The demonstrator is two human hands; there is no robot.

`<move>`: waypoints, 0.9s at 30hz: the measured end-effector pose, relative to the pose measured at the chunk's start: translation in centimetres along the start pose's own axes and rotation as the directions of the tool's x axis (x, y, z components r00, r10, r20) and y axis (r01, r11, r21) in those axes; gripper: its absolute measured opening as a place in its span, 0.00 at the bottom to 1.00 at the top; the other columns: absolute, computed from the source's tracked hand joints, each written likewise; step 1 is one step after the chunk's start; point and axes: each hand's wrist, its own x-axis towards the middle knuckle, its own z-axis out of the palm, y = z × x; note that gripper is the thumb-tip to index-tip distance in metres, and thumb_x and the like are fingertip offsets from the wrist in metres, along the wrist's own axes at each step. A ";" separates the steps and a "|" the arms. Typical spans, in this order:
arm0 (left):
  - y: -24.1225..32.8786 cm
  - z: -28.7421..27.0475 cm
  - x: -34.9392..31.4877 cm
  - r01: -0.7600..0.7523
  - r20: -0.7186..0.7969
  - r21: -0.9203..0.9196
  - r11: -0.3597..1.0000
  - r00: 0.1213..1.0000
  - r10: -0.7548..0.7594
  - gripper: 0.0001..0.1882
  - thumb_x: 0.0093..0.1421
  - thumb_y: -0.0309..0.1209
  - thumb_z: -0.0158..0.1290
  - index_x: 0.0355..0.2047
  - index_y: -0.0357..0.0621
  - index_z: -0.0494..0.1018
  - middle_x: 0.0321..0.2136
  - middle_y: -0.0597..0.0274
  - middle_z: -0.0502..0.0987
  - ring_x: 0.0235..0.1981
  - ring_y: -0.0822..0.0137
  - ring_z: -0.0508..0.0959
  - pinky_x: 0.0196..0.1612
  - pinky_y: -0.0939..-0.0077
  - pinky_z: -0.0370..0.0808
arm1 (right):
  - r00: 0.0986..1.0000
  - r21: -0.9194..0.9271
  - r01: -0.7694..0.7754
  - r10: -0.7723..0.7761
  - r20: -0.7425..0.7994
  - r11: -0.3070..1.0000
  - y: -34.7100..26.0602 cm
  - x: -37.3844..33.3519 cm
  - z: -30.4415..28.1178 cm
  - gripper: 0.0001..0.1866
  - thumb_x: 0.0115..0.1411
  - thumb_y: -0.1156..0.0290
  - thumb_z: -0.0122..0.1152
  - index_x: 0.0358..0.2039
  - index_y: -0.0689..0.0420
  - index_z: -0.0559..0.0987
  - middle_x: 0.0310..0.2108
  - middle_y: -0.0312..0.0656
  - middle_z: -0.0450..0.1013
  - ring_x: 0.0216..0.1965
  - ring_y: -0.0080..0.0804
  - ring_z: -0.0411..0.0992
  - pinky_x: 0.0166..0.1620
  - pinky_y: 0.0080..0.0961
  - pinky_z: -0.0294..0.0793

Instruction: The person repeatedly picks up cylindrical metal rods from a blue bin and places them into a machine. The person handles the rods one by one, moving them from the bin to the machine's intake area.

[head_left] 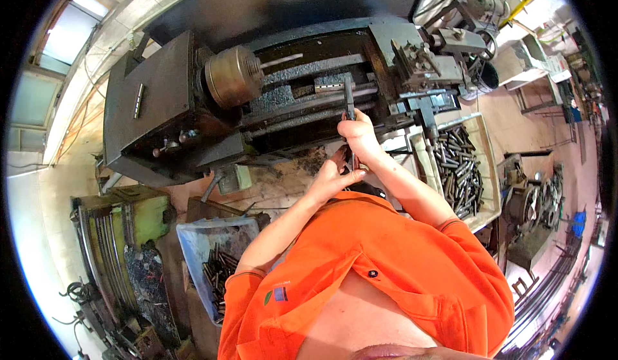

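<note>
In front of the lathe bed, my right hand (362,137) is closed round a long, flat metal caliper (349,99). The caliper's far end points away from me, over the lathe (151,96). Just below, my left hand (331,178) is closed, thumb and fingers brought together by the near end of the caliper. A small dark piece seems to sit between those fingers, but I cannot make out what it is. Farther left is the lathe's round chuck (232,76), with a thin rod (282,60) sticking out to the right.
A light-coloured tray (492,189) of dark metal pins stands right of my right forearm. To my lower left is a translucent blue bin (193,247) with similar pieces. A short metal bar (138,100) lies on the headstock. Metal shavings (277,98) cover parts of the bed.
</note>
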 end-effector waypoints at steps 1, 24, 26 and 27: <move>0.4 -0.1 1.1 0.026 -0.013 -0.030 0.999 1.000 -0.027 0.28 0.48 0.27 0.57 0.48 0.34 0.58 0.41 0.60 0.68 0.42 0.70 0.71 0.42 0.77 0.70 | 0.999 0.050 0.042 -0.042 -0.012 0.998 -0.1 0.9 0.1 0.06 0.43 0.76 0.50 0.26 0.58 0.68 0.19 0.28 0.60 0.21 0.17 0.56 0.24 0.16 0.56; 4.0 -2.9 7.6 -0.030 -0.133 -0.089 0.996 0.991 0.018 0.24 0.39 0.41 0.62 0.30 0.35 0.70 0.24 0.63 0.74 0.24 0.74 0.72 0.25 0.81 0.68 | 0.995 -0.266 0.082 -0.064 0.073 0.960 -4.8 7.9 1.9 0.16 0.39 0.69 0.54 0.27 0.67 0.67 0.23 0.46 0.66 0.26 0.32 0.65 0.31 0.30 0.67; 3.5 -3.9 7.2 -0.056 -0.118 -0.103 0.993 0.992 0.044 0.23 0.40 0.41 0.62 0.29 0.35 0.70 0.24 0.62 0.74 0.23 0.74 0.72 0.25 0.81 0.68 | 0.995 -0.305 0.056 -0.027 0.097 0.951 -4.8 8.1 2.7 0.15 0.40 0.71 0.54 0.29 0.65 0.68 0.22 0.41 0.65 0.26 0.26 0.63 0.30 0.24 0.65; 3.4 -4.2 6.9 -0.065 -0.130 -0.110 0.992 0.990 0.050 0.23 0.41 0.42 0.62 0.29 0.35 0.70 0.24 0.62 0.74 0.23 0.74 0.72 0.25 0.82 0.68 | 0.994 -0.324 0.043 -0.008 0.109 0.945 -4.7 8.1 3.2 0.14 0.40 0.72 0.54 0.30 0.65 0.68 0.22 0.39 0.65 0.26 0.22 0.61 0.29 0.21 0.64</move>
